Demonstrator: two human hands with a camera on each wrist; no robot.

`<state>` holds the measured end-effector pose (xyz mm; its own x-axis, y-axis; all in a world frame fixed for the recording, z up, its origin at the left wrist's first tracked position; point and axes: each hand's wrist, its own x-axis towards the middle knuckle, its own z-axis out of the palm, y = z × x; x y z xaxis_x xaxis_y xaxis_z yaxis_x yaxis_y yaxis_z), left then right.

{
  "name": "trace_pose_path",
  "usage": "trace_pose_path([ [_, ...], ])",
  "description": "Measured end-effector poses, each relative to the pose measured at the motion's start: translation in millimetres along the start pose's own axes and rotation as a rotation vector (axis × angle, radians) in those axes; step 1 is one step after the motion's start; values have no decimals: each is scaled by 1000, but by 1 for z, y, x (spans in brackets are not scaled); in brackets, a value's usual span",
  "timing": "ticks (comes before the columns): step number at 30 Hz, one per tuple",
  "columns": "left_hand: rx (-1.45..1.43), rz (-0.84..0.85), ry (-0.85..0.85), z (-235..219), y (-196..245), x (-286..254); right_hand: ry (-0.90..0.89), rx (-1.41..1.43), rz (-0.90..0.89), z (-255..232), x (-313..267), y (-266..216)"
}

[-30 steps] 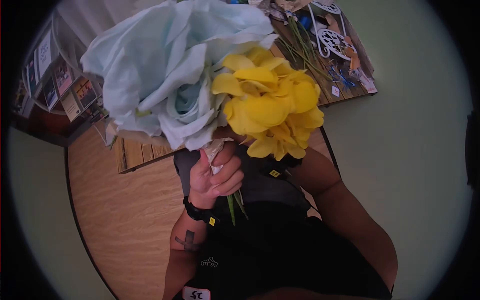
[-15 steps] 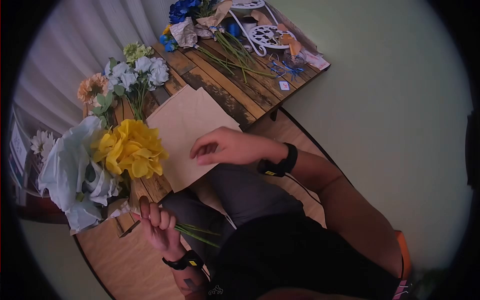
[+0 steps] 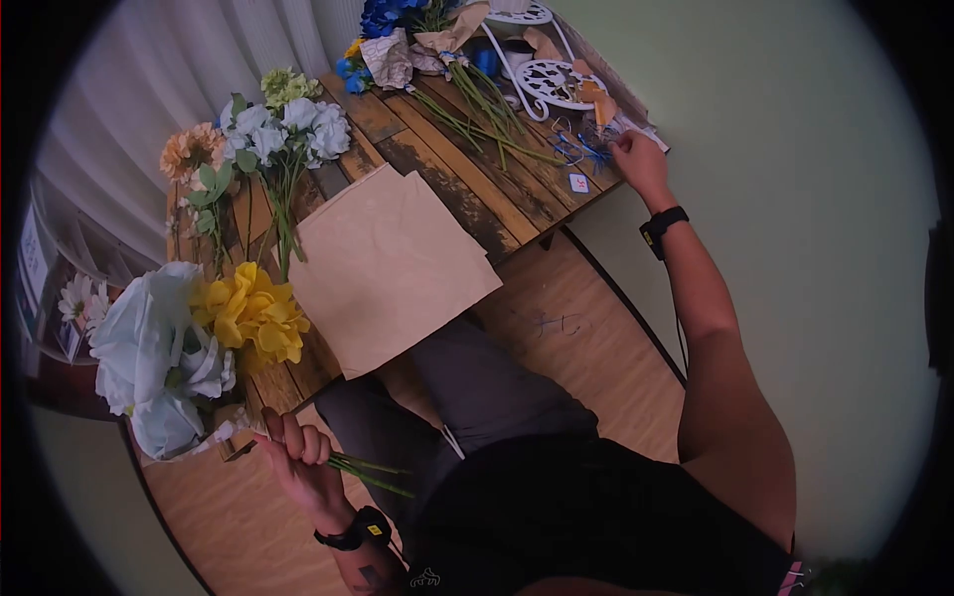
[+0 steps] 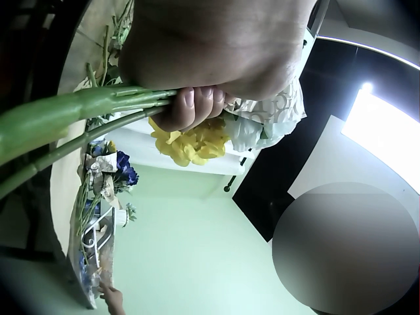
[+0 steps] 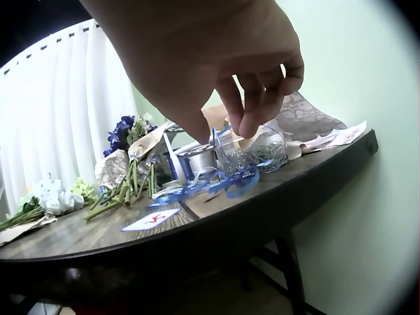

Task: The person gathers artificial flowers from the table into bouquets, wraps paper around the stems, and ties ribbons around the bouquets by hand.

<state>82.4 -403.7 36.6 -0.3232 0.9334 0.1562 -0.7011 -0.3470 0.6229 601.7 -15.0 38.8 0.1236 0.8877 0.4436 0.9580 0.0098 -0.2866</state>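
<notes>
My left hand (image 3: 306, 462) grips the stems (image 4: 72, 108) of a bouquet, fingers curled round them. The bouquet has a large pale blue flower (image 3: 149, 348) and a yellow flower (image 3: 256, 313), with patterned paper (image 4: 279, 108) wrapped below the blooms. Green stem ends stick out behind the hand. At the table's far right corner, my right hand (image 3: 641, 164) reaches over a clear container (image 5: 266, 151) with thin wires in it. A gap shows between its thumb and bent fingers in the right wrist view. Blue ribbon pieces (image 5: 239, 180) lie just below those fingertips.
Brown paper sheets (image 3: 397, 268) lie on the wooden table (image 3: 447, 189), partly over its near edge. Pale blue flowers (image 3: 288, 134) and peach flowers (image 3: 194, 149) lie at the left. Toward the back are a paper-wrapped blue bouquet (image 3: 393, 15), a white metal stand (image 3: 556, 84) and ribbon spools (image 5: 197, 161).
The bouquet went from in front of the head camera down to the left. My right hand moved from behind the bouquet, past the brown paper, to the far right table corner.
</notes>
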Motion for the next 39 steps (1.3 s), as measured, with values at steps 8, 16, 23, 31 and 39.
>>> trace_pose_path([
  [8,28,-23,3,13,-3,-1,-36,-10,0,32,19,6],
  [16,60,-23,-1,10,-5,-6,-4,25,65,3,29,-10],
  [23,48,-28,-5,11,-6,-7,-15,-26,8,50,39,8],
  [31,75,-33,52,13,-9,-9,-225,952,-115,-32,73,-51],
  [39,115,-32,34,10,-10,-9,-484,1694,244,-63,33,-101],
])
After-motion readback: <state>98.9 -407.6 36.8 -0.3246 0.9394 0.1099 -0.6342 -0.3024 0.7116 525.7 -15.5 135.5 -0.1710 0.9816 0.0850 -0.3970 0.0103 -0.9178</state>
